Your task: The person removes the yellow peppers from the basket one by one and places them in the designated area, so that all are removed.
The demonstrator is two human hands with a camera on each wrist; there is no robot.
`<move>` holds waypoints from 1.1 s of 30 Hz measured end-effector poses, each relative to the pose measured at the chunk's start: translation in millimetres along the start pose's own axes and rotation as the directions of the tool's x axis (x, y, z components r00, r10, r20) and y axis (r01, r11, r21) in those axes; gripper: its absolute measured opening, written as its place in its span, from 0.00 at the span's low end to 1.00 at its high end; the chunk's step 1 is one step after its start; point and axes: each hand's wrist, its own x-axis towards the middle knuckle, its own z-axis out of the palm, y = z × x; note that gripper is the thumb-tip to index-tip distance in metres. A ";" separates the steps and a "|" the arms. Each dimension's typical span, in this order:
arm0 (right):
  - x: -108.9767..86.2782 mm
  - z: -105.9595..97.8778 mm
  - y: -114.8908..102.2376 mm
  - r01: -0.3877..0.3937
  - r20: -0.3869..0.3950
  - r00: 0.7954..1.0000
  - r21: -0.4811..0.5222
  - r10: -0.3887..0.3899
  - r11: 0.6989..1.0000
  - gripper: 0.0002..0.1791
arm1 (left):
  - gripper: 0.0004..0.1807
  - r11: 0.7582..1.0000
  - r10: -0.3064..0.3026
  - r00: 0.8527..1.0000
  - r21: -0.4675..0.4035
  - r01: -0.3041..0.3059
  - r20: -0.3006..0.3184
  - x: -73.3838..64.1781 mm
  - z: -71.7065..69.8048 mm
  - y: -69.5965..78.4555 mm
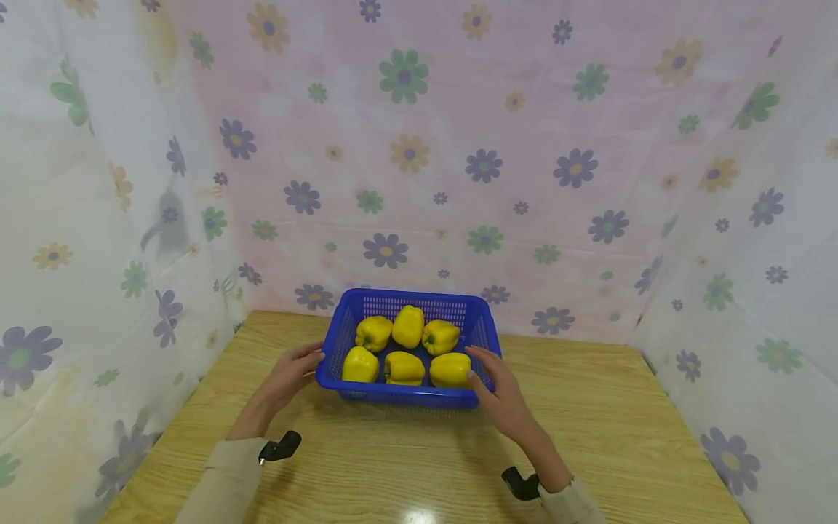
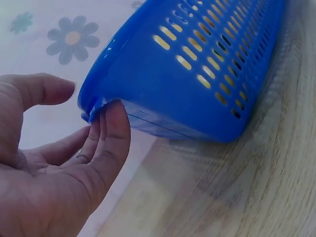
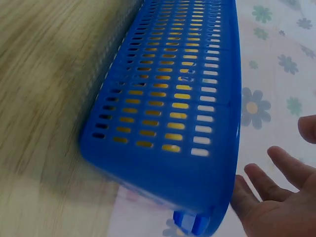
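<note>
A flowered cloth [image 1: 406, 116], pinkish at the back and paler at the sides, surrounds a wood-grain table [image 1: 393, 458]. At the left, a beige sleeve [image 1: 225, 477] and a black wrist device [image 1: 284, 445] lead to the left hand [image 1: 288, 378], its fingertips tucked under the left rim of a blue basket [image 1: 399, 391] and its thumb lifted apart from the plastic. The basket sits on the table near the back cloth, holding six yellow bell peppers [image 1: 408, 327] in two rows of three. At its right end, the right hand [image 1: 504, 397] has its fingers spread just beside the rim; whether any finger touches it, I cannot tell. Another black device [image 1: 519, 483] sits by that wrist.
</note>
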 end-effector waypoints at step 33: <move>72.6 30.8 14.2 -0.296 0.212 0.886 -0.429 0.414 0.854 0.35 | 0.33 0.958 0.002 0.999 -0.286 0.012 0.050 6.3 3.7 -17.6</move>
